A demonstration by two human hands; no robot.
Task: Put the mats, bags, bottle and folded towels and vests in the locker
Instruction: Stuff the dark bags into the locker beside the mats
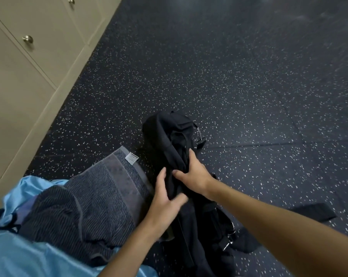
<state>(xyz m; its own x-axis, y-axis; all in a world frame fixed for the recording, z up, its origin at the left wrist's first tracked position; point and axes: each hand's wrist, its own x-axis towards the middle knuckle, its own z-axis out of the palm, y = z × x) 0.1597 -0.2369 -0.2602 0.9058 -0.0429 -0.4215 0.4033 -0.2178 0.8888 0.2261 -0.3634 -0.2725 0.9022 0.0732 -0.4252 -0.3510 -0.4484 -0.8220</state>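
Observation:
A black bag (169,134) lies on the speckled dark floor at centre, its straps and metal clips trailing toward me. My right hand (193,174) grips a bunch of the bag's fabric near its middle. My left hand (165,198) touches the bag's left side just below, fingers fairly straight, thumb against the cloth. Left of the bag lies a dark grey striped towel (93,198) with a white label, spread over a shiny blue vest (25,254) at the lower left.
Beige locker doors (27,62) with round metal knobs stand shut along the left side. The dark speckled rubber floor (249,76) stretches out ahead and to the right. A loose black strap (312,213) lies on the floor at the right.

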